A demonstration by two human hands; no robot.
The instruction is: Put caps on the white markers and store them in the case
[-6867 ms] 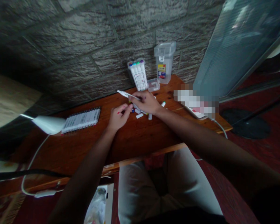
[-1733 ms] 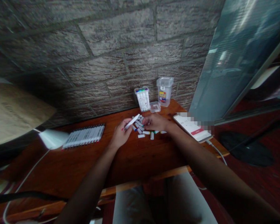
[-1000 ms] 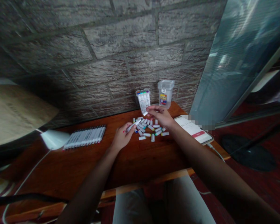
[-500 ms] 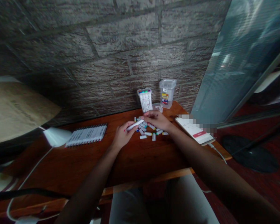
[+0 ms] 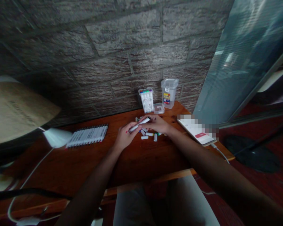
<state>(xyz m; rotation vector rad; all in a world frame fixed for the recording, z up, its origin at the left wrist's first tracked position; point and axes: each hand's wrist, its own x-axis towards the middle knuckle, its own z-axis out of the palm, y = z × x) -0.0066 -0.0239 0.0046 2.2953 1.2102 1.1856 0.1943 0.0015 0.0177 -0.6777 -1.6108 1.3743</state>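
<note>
My left hand [image 5: 124, 134] is closed around the lower left part of a white marker [image 5: 138, 125], which slants up to the right. A dark tip shows at the marker's upper end. My right hand [image 5: 157, 123] is at that end, its thumb and fingers closed on the marker; its fingertips are partly hidden. Below and behind both hands lie several loose short marker caps, among them a white cap [image 5: 155, 137] and a yellow-ended cap [image 5: 150, 134]. My right hand covers part of this pile.
A row of white markers [image 5: 87, 135] lies at the left. By the wall stand a filled marker case [image 5: 147, 101], a clear case [image 5: 168, 94] and a clear lid [image 5: 158, 108]. A phone [image 5: 195, 130] with a cable is at right, a paper bag [image 5: 19, 110] at far left.
The marker has shifted slightly right and its dark tip now shows. My right hand has moved left and a little lower, covering more caps, and the clear lid shows more fully.
</note>
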